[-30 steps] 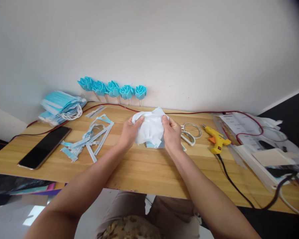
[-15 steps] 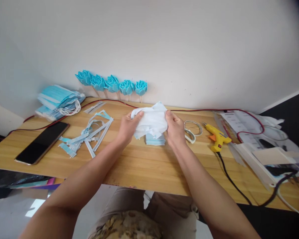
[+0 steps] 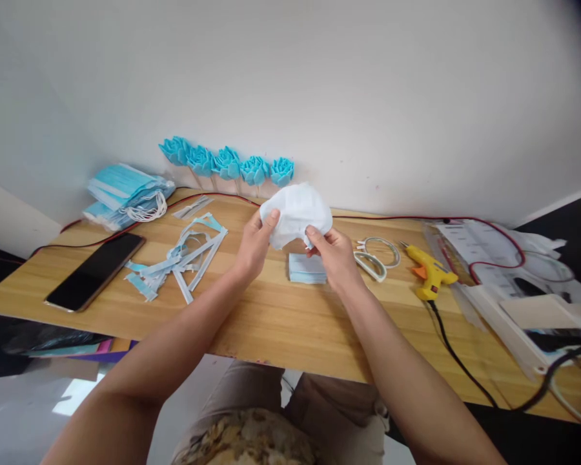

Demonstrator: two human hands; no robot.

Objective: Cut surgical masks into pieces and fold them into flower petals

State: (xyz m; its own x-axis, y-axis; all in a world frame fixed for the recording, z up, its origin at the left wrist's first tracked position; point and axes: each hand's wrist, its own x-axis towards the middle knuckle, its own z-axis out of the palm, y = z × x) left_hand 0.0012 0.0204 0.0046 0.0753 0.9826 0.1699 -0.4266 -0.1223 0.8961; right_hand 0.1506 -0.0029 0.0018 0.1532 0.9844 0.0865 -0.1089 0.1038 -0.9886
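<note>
Between my two hands, raised a little above the table, is a pale white sheet of mask fabric (image 3: 297, 210), rounded along its top edge. My left hand (image 3: 256, 242) pinches its left side, thumb on the near face. At the lower right corner my right hand (image 3: 333, 253) grips it between thumb and fingers. Below, on the wood, lies a small stack of light blue mask pieces (image 3: 306, 268), partly covered by my right hand. White-handled scissors (image 3: 372, 266) rest just right of that hand.
Blue fabric flowers (image 3: 227, 163) on sticks lean on the wall. Left are packed face masks (image 3: 121, 190), cut strips (image 3: 174, 261) and a phone (image 3: 97, 271). A tape roll (image 3: 392, 250), a yellow glue gun (image 3: 430, 271) with its cord and a power strip (image 3: 508, 323) are right.
The sheet has been lifted slightly and its top edge now looks rounded. My right hand has shifted its grip to the lower right corner. The camera view has moved slightly.
</note>
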